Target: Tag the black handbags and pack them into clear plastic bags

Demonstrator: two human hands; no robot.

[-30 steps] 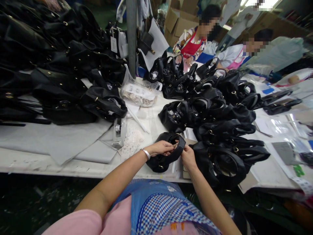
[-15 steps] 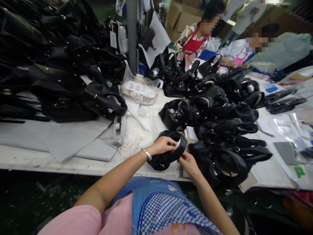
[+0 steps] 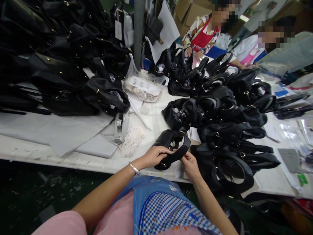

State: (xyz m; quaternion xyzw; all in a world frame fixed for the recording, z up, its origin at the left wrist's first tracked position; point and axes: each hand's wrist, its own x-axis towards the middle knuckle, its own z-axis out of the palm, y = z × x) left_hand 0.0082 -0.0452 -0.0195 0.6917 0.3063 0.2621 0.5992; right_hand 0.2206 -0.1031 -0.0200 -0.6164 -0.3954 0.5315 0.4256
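The left hand (image 3: 153, 156) and the right hand (image 3: 190, 164) both hold a small black handbag (image 3: 171, 147) by its strap at the near edge of the counter (image 3: 49, 153). A row of black handbags (image 3: 227, 130) lies just beside it.

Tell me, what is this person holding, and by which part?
A small black handbag, by its handle strap: the left hand grips it, the right hand pinches it alongside.

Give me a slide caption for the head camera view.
Left hand and right hand grip a black handbag beside piled handbags.
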